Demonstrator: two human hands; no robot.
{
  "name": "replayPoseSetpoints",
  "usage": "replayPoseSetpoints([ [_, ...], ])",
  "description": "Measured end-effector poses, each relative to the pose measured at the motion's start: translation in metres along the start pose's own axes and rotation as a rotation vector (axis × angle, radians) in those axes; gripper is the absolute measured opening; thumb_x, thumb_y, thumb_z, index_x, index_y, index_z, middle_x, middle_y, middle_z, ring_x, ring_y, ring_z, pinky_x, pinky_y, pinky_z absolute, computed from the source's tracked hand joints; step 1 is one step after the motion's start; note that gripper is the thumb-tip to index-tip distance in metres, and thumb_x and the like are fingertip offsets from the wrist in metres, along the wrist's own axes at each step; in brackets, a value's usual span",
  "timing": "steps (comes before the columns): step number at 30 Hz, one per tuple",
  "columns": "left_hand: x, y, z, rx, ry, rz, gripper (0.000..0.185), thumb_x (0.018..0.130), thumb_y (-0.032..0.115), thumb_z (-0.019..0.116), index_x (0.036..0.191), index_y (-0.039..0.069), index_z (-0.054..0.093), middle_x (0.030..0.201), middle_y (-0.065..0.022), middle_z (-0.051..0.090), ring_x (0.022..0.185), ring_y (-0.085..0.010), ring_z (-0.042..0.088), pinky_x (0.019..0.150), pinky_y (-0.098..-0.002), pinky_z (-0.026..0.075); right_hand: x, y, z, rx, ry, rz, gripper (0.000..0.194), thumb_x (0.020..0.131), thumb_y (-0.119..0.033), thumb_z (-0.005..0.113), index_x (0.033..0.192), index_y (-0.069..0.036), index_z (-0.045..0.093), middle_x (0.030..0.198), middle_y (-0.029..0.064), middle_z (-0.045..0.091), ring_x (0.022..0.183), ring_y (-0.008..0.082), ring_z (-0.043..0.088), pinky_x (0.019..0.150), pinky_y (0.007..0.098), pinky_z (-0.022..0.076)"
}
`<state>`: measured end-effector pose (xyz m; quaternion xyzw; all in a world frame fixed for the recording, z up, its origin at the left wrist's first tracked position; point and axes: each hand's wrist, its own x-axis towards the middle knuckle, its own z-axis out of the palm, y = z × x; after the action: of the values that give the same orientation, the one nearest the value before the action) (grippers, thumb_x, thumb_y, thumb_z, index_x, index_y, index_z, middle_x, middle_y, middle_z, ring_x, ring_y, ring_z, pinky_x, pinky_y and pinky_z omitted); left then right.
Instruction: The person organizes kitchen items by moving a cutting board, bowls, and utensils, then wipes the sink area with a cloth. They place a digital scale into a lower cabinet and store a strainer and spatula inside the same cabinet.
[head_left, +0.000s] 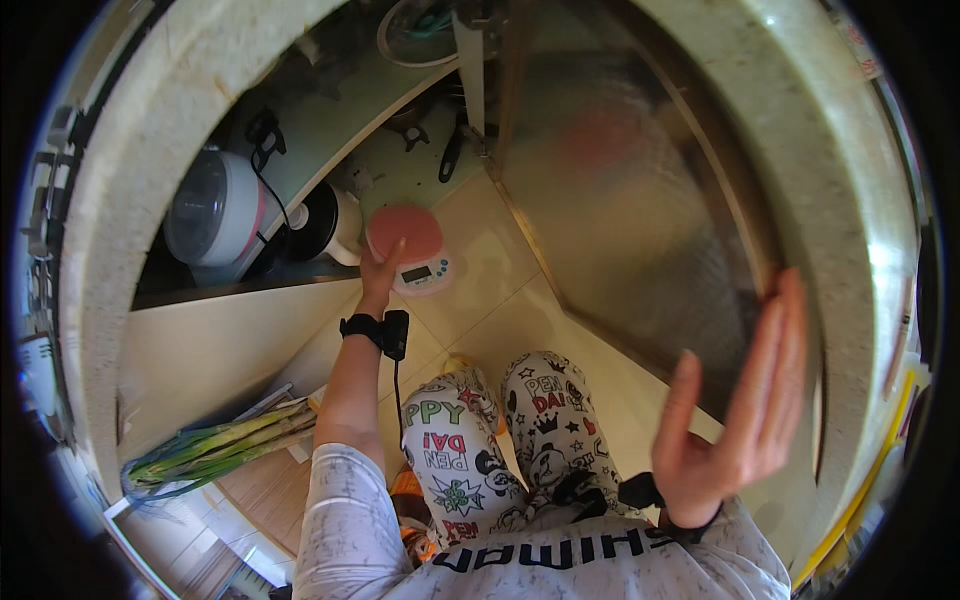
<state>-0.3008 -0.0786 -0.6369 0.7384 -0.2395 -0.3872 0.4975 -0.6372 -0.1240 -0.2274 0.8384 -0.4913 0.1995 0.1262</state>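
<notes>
A kitchen scale (423, 274) with a pink round platform, a small display and blue buttons is gripped at its left edge by my left hand (381, 271), thumb on the platform. The scale is held above the tiled floor, beside the lower cabinet shelf. On the right, my right hand (739, 420) has its fingers extended at the edge of the open cabinet door (637, 210), holding nothing. Both wrists wear black straps. A white and black pot-like appliance (341, 225) lies just left of the scale.
A clear-lidded white appliance (217, 210) with a cord stands on the upper shelf, left. A black handle (451, 150) lies deeper in the cabinet. Green onions (225, 450) in netting are at lower left. The pale countertop edge (817, 150) curves around the view.
</notes>
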Motion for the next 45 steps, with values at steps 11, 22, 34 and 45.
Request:
replayPoseSetpoints([
  [11,0.052,-0.075,0.002,-0.271,0.125,0.062,0.067,0.082,0.033,0.070,0.134,0.002,0.039,0.129,-0.0109,0.050,0.116,-0.0202,0.047,0.098,-0.0318,0.037,-0.030,-0.027,0.038,0.110,0.239,0.113,0.036,0.091,0.004,0.044,0.126,0.012,0.046,0.127,0.0244,0.051,0.112,0.0339,0.055,0.092,0.0368,0.0465],
  [22,0.098,-0.087,0.007,-0.258,0.019,0.192,0.107,0.058,0.002,0.084,0.142,0.006,0.018,0.137,-0.0127,0.038,0.123,-0.0256,0.042,0.098,-0.0367,0.041,-0.039,-0.045,0.021,-0.034,0.090,0.071,0.039,0.092,0.003,0.038,0.130,0.013,0.039,0.132,0.0256,0.045,0.117,0.0358,0.050,0.100,0.0401,0.0404],
  [34,0.119,-0.091,0.014,0.498,0.286,0.258,0.127,0.037,0.015,0.091,0.143,0.006,0.022,0.140,-0.0280,0.023,0.128,-0.0402,0.031,0.109,-0.0386,0.029,-0.055,-0.051,0.030,-0.042,0.134,0.186,0.038,0.095,0.000,0.036,0.131,0.012,0.038,0.134,0.0226,0.044,0.119,0.0322,0.049,0.100,0.0387,0.0402],
  [45,0.037,-0.005,0.003,0.610,0.288,0.502,0.037,0.072,0.008,0.070,0.106,-0.002,0.063,0.123,-0.0255,0.052,0.112,-0.0397,0.050,0.094,-0.0392,0.042,-0.040,-0.050,0.013,-0.149,0.150,0.074,0.037,0.090,0.000,0.048,0.126,0.008,0.048,0.127,0.0195,0.053,0.108,0.0313,0.058,0.091,0.0372,0.0469],
])
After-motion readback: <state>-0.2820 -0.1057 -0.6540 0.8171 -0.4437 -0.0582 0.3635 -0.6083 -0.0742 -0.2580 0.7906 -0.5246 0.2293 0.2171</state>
